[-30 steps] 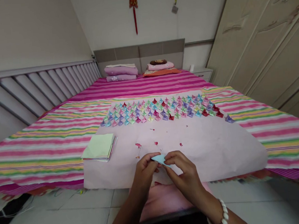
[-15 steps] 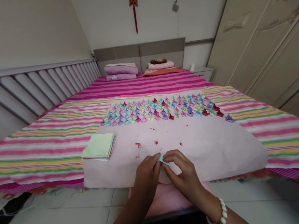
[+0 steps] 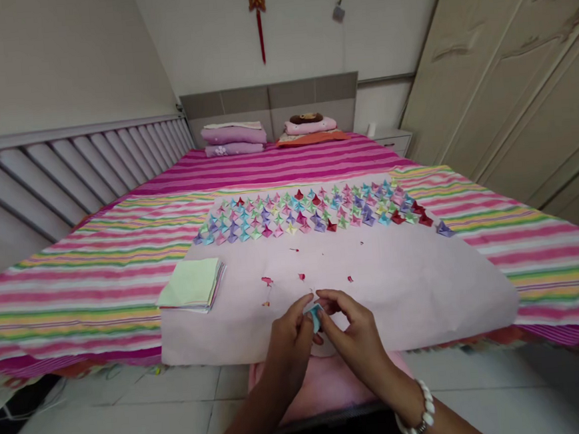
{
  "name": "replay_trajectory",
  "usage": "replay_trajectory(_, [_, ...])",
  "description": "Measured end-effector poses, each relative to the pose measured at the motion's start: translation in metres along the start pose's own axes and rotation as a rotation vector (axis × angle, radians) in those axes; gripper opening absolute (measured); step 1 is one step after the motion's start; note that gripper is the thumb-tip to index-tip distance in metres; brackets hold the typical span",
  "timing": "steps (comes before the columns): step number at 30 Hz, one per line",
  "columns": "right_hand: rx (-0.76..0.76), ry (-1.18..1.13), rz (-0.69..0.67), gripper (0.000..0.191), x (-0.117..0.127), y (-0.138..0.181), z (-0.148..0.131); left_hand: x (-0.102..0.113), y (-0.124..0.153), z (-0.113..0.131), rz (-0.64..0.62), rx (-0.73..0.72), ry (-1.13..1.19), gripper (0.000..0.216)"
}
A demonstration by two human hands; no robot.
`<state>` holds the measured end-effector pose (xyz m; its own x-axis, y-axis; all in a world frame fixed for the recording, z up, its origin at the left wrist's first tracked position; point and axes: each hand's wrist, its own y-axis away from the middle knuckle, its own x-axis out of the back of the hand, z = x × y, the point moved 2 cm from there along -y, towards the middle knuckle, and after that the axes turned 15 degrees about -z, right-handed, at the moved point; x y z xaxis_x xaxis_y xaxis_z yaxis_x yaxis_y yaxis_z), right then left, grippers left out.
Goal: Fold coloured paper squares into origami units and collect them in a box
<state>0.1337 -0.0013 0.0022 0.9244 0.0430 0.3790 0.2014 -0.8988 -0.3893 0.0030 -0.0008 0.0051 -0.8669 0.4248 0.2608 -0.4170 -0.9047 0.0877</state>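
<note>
Squares of coloured paper, pale green on top, lie stacked at the left edge of the pink sheet spread over the striped bed. At the sheet's near edge, the left hand pinches a small folded blue paper between thumb and fingertips (fingers hide most of it). The right hand, with a white bead bracelet on its wrist, grips the same piece from the other side. Rows of folded paper shapes line the sheet's far edge, and red scraps lie between them and the hands.
</note>
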Motion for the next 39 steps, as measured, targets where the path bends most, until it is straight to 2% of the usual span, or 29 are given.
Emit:
replay_trajectory(4, [-0.082,-0.082,0.038,0.025,0.005,-0.003,0.003,0.003,0.001,-0.004,0.019,-0.068,-0.224,0.047])
replay_trajectory(6, [-0.119,-0.133,0.027,0.025,0.007,-0.005,0.005,0.006,0.002,-0.003,0.071,-0.161,-0.35,0.046])
replay_trajectory(8, [-0.15,-0.192,0.004,0.025,0.007,-0.005,0.007,0.01,0.004,0.0,0.095,-0.269,-0.475,0.035])
replay_trajectory(10, [-0.171,-0.245,-0.023,0.026,0.007,-0.005,0.01,0.013,0.006,0.004,0.032,-0.35,-0.58,0.024])
replay_trajectory(13, [-0.196,-0.299,-0.049,0.026,0.006,-0.005,0.012,0.016,0.009,0.007,-0.099,-0.401,-0.644,0.028])
replay_trajectory(16, [-0.215,-0.321,-0.072,0.027,0.006,-0.006,0.012,0.018,0.009,0.008,-0.141,-0.42,-0.648,0.033])
replay_trajectory(21, [-0.209,-0.348,-0.129,0.025,0.009,-0.005,0.01,0.018,0.005,0.007,-0.157,-0.403,-0.482,0.014])
replay_trajectory(24, [-0.201,-0.379,-0.202,0.023,0.012,-0.004,0.006,0.018,0.004,0.009,-0.074,-0.39,-0.319,0.006])
replay_trajectory(27, [-0.197,-0.393,-0.244,0.025,0.014,-0.002,0.002,0.019,0.003,0.009,0.022,-0.294,-0.184,0.003])
replay_trajectory(30, [-0.18,-0.376,-0.24,0.03,0.014,-0.002,0.0,0.019,0.001,0.007,0.085,-0.192,-0.081,0.011])
replay_trajectory(34, [-0.2,-0.376,-0.222,0.034,0.012,-0.002,0.001,0.017,0.0,0.004,0.082,-0.158,0.053,0.041])
replay_trajectory(39, [-0.232,-0.414,-0.243,0.023,0.01,-0.005,0.003,0.014,0.0,0.004,0.026,-0.107,0.146,0.044])
